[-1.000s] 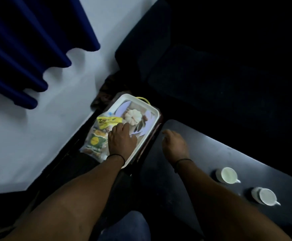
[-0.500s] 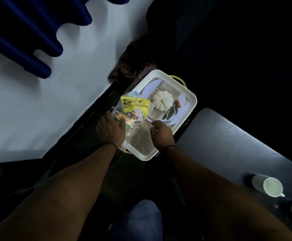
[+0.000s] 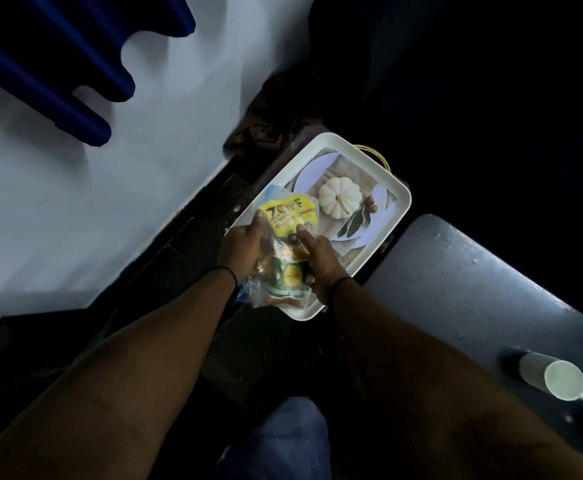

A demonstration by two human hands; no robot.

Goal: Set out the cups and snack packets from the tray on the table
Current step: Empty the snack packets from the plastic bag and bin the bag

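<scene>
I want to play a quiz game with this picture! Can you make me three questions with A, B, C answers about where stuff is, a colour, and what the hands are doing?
1. Where is the white cup?
A. On the dark table
B. In the tray
C. In a hand

2. What colour is the top of the snack packets?
A. Red
B. Yellow
C. Purple

3. What are the left hand and right hand doing?
A. Both resting flat on the table
B. One is lifting a cup
C. Both are holding the snack packets over the white tray

Answers:
1 A, the cup stands on the table at the right, away from the tray.
2 B, the top packet shows a bright yellow band with lettering.
3 C, the fingers of each hand are curled round a side of the packets.
</scene>
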